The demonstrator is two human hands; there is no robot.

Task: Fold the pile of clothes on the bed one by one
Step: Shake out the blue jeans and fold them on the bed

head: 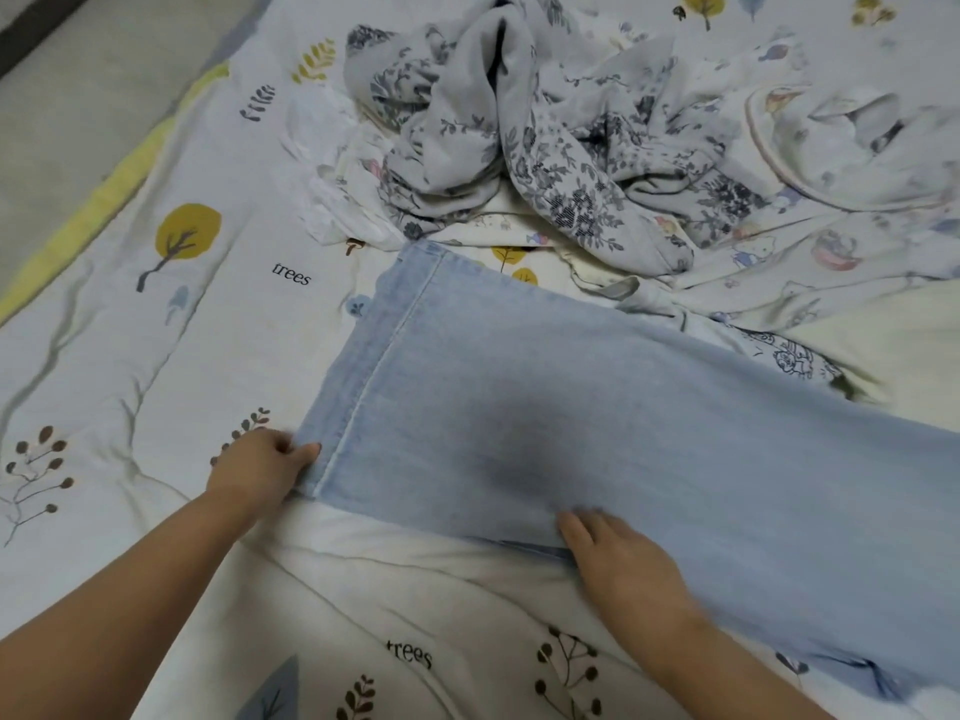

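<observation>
soft even indoor light, faint shadow on jeans (571, 407), slight blur, wide-angle bend at edges

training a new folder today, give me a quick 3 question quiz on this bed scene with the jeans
1. True or false: the light blue jeans lie spread flat on the bedsheet.
2. Which hand pinches the hem end of the jeans? A) left hand B) right hand C) neither
3. Fill in: the crumpled floral garment in the unfolded pile lies ____ the jeans, farther from the person.

Key
1. True. The leg is laid out flat.
2. A. The left hand pinches the hem corner; the right hand rests with fingers on the near edge of the jeans.
3. Beyond.
</observation>
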